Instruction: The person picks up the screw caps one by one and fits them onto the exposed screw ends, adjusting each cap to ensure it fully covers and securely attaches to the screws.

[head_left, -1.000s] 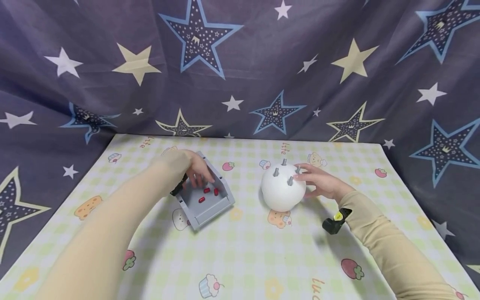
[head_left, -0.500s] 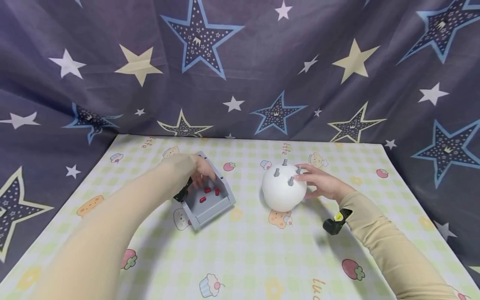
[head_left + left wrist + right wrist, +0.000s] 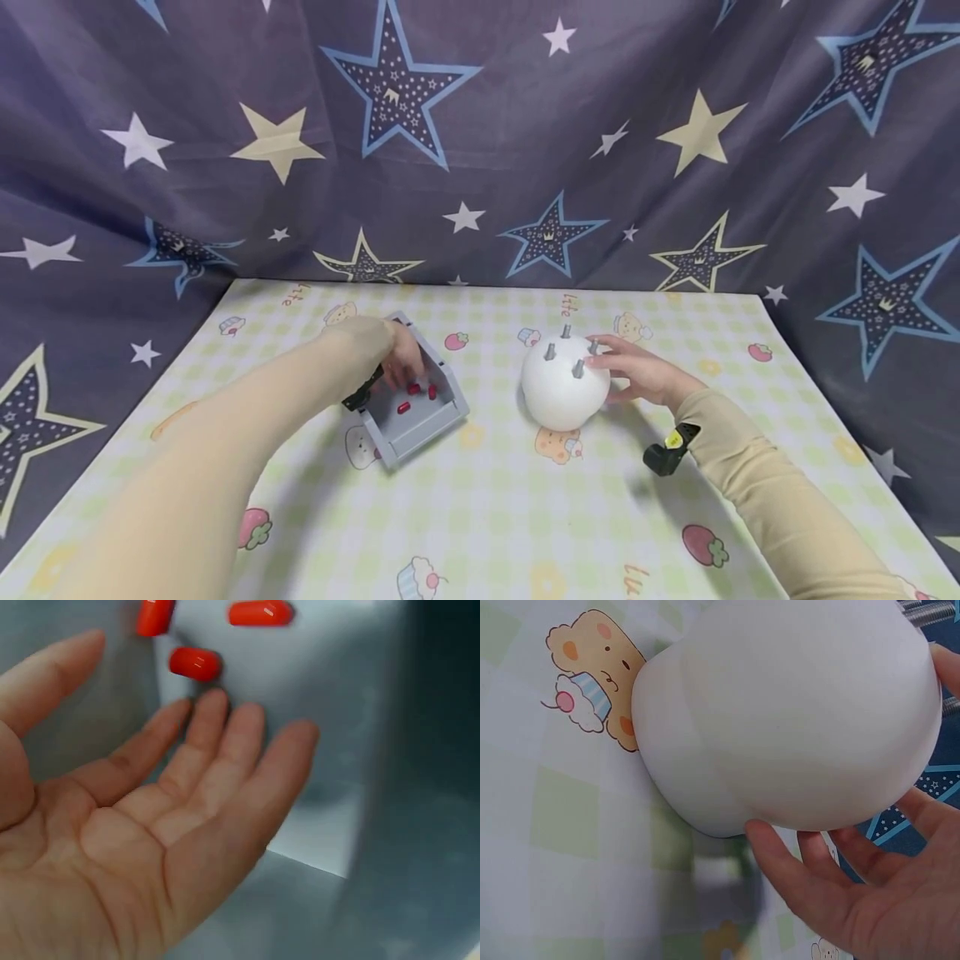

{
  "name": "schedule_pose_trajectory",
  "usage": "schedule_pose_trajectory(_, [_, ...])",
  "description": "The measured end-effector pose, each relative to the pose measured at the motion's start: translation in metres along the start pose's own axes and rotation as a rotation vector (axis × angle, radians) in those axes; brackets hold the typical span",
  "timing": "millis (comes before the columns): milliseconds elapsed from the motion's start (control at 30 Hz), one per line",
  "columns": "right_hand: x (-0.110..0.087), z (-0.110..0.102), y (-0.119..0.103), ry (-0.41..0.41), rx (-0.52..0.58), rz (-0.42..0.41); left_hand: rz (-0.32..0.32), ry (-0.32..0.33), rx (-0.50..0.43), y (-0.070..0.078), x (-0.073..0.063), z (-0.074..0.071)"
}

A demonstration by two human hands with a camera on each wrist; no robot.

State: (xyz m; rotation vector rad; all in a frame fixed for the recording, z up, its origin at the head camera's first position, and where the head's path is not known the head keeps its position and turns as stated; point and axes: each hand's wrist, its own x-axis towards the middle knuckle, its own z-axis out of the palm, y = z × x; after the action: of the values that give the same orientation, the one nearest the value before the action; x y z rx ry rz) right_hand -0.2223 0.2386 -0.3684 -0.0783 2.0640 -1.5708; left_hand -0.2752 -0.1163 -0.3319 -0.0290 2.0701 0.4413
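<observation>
My left hand (image 3: 403,354) reaches down into a grey open box (image 3: 423,435), its fingers loosely bent and nothing between them. Close to its fingertips, several small red capsule-like pieces lie on the box floor; one red piece (image 3: 195,664) sits right beyond the fingers in the left wrist view. To the right, a white ball-shaped object (image 3: 562,396) stands on the table with several grey threaded posts (image 3: 578,368) sticking up from its top. Curved around its right side, my right hand (image 3: 647,373) holds it, fingertips against the smooth surface (image 3: 802,712).
A checked tablecloth (image 3: 480,517) with printed cakes and strawberries covers the table. Behind it hangs a dark curtain (image 3: 510,108) with stars. A black wrist camera (image 3: 663,454) hangs under the right wrist.
My left hand shifts slightly right and deeper into the box, toward the red pieces. The right hand and white object stay in place; the head view tilts a little upward.
</observation>
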Motion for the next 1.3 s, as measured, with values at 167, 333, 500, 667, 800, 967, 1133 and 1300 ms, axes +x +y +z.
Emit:
schedule_pose_trajectory(167, [0.001, 0.000, 0.000, 0.001, -0.003, -0.004, -0.017, 0.010, 0.001, 0.005, 0.003, 0.001])
schedule_pose_trajectory(333, [0.001, -0.001, 0.001, -0.002, -0.010, 0.002, -0.008, 0.084, -0.022, 0.002, 0.015, 0.005])
schedule_pose_trajectory(500, [0.002, -0.001, 0.003, -0.009, -0.016, -0.006, -0.005, 0.130, 0.014, 0.000, 0.018, 0.009])
schedule_pose_trajectory(667, [0.002, -0.002, 0.004, -0.010, -0.020, -0.008, 0.029, 0.136, 0.141, -0.016, 0.060, 0.003])
schedule_pose_trajectory(800, [0.002, -0.003, 0.002, -0.018, -0.026, -0.011, 0.063, 0.170, 0.161, -0.044, 0.124, -0.006])
schedule_pose_trajectory(967, [0.002, -0.004, 0.001, -0.021, -0.033, -0.010, 0.077, 0.168, 0.146, -0.061, 0.165, -0.014])
schedule_pose_trajectory(1133, [0.002, -0.004, 0.001, -0.022, -0.032, -0.009, 0.011, 0.040, 0.229, -0.026, 0.095, -0.011])
schedule_pose_trajectory(1300, [0.001, -0.003, 0.001, -0.027, -0.018, -0.011, -0.001, 0.047, 0.289, 0.005, 0.014, 0.002])
